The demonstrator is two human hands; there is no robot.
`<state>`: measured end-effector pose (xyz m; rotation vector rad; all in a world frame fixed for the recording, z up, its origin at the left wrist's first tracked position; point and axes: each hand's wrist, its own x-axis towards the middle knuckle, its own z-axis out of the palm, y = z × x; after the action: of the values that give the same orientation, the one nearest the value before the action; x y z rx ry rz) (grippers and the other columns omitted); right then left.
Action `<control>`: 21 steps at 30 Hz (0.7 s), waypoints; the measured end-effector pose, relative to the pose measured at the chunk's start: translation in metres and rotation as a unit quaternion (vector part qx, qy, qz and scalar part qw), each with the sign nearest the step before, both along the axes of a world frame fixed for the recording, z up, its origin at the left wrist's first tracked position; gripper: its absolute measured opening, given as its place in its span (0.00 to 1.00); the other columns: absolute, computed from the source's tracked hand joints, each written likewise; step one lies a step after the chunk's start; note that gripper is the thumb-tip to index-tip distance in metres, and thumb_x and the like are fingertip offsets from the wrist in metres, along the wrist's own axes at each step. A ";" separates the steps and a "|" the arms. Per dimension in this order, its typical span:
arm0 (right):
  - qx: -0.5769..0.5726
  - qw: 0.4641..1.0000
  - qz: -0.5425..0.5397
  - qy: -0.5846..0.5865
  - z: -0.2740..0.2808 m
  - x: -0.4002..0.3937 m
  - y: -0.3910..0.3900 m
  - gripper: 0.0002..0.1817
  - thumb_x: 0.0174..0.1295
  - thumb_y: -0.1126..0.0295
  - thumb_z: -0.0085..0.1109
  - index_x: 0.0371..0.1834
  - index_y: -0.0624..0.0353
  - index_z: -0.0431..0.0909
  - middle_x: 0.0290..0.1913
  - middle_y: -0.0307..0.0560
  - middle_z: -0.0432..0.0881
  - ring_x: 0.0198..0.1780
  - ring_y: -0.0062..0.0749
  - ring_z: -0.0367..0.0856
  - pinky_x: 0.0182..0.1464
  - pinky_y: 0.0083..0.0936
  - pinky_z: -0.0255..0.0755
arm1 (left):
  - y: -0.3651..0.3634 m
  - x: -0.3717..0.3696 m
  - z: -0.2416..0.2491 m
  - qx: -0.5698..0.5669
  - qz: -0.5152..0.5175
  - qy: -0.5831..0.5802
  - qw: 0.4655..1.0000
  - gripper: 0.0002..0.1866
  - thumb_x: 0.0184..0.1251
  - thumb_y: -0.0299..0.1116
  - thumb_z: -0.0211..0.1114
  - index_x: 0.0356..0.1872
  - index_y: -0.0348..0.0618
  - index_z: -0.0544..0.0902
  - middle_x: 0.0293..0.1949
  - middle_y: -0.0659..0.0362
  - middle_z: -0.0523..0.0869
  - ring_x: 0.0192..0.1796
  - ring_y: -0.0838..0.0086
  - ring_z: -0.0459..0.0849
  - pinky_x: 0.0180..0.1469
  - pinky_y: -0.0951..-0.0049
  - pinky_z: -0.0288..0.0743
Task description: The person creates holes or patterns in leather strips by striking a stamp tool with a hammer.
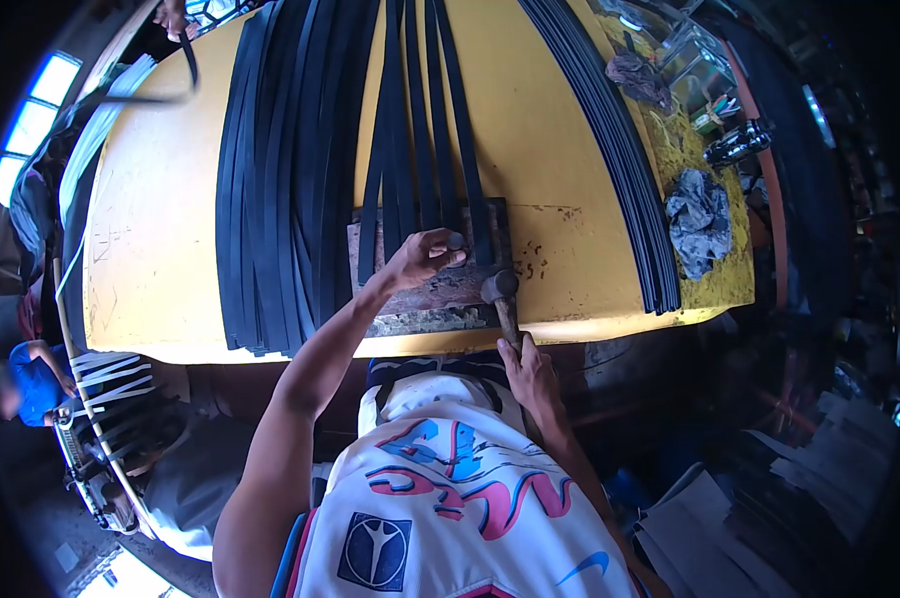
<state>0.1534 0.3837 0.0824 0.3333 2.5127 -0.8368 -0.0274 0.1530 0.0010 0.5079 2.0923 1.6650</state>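
My left hand [427, 259] is closed at the middle of the dark, worn board [430, 296], its fingertips round a small round dark piece [456, 241] beside the strap ends. My right hand [530, 371] grips the wooden handle of a hammer [500, 289], whose head rests at or just over the board's right edge. Several narrow black straps [418, 149] run from the far side of the yellow table [540, 189] and end on the board. The exact shape of the piece in my left fingers is too small to tell.
Wide black strips [281, 179] lie left of the board, and a bundle of thin black strips [609, 140] lies right. A crumpled grey cloth [699, 221] is at the right edge. A co-worker in blue [37, 384] is at far left; another person's hand [171, 18] shows top left.
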 end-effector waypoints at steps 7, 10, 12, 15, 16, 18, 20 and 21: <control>0.003 1.000 0.017 0.006 -0.005 0.001 0.001 0.30 0.72 0.43 0.44 0.52 0.65 0.69 0.36 0.74 0.80 0.40 0.71 0.81 0.41 0.53 0.78 | -0.001 0.001 -0.002 -0.009 0.000 0.015 1.000 0.17 0.67 0.40 0.70 0.48 0.38 0.83 0.43 0.56 0.88 0.51 0.72 0.85 0.60 0.67 0.77; 0.002 0.999 0.032 0.011 0.000 0.000 0.001 0.29 0.72 0.44 0.44 0.51 0.65 0.69 0.37 0.74 0.80 0.39 0.71 0.80 0.41 0.54 0.78 | -0.001 0.002 -0.004 -0.006 0.005 0.013 1.000 0.16 0.67 0.39 0.69 0.48 0.38 0.83 0.44 0.57 0.88 0.51 0.72 0.85 0.60 0.67 0.77; 0.001 0.999 0.045 0.024 0.001 0.001 0.002 0.29 0.72 0.44 0.44 0.51 0.65 0.69 0.36 0.74 0.80 0.39 0.71 0.81 0.41 0.54 0.77 | -0.001 0.003 -0.003 -0.008 0.008 0.011 1.000 0.16 0.67 0.39 0.69 0.48 0.38 0.83 0.44 0.57 0.88 0.51 0.72 0.85 0.59 0.67 0.77; -0.004 0.999 0.027 0.019 -0.003 0.003 0.000 0.29 0.72 0.44 0.44 0.50 0.64 0.70 0.34 0.72 0.81 0.39 0.71 0.81 0.40 0.54 0.76 | 0.000 0.008 0.005 -0.012 0.012 0.008 1.000 0.15 0.68 0.38 0.69 0.48 0.38 0.83 0.43 0.57 0.89 0.51 0.73 0.85 0.59 0.69 0.77; -0.008 1.000 -0.003 0.003 -0.004 0.002 -0.001 0.28 0.72 0.44 0.45 0.49 0.64 0.70 0.33 0.70 0.81 0.39 0.71 0.81 0.39 0.55 0.75 | 0.000 0.010 0.008 -0.009 0.010 0.002 1.000 0.15 0.68 0.37 0.69 0.48 0.38 0.83 0.43 0.57 0.89 0.51 0.73 0.86 0.58 0.70 0.77; -0.033 0.999 -0.017 0.007 0.001 0.002 -0.004 0.28 0.72 0.45 0.45 0.49 0.63 0.71 0.32 0.70 0.82 0.39 0.70 0.81 0.39 0.55 0.74 | 0.000 0.015 0.014 -0.015 0.020 0.014 1.000 0.15 0.67 0.34 0.69 0.50 0.38 0.83 0.44 0.55 0.90 0.51 0.74 0.86 0.55 0.71 0.79; -0.057 0.998 -0.027 0.014 0.008 -0.007 -0.006 0.27 0.72 0.45 0.46 0.48 0.63 0.71 0.31 0.70 0.82 0.39 0.70 0.81 0.38 0.55 0.73 | -0.001 0.019 0.020 -0.009 0.017 0.030 0.999 0.15 0.67 0.34 0.69 0.51 0.38 0.82 0.45 0.54 0.89 0.51 0.73 0.86 0.54 0.70 0.79; -0.077 0.995 -0.035 0.055 0.029 -0.015 -0.009 0.26 0.72 0.46 0.48 0.45 0.63 0.73 0.29 0.66 0.81 0.36 0.65 0.82 0.37 0.52 0.73 | -0.003 0.021 0.022 -0.005 0.010 0.040 0.999 0.16 0.67 0.34 0.69 0.52 0.38 0.82 0.46 0.53 0.89 0.51 0.72 0.87 0.53 0.70 0.80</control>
<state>0.1384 0.3748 0.1111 0.3328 2.5301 -1.0984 -0.0061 0.1505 0.0228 0.5611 2.1690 1.6692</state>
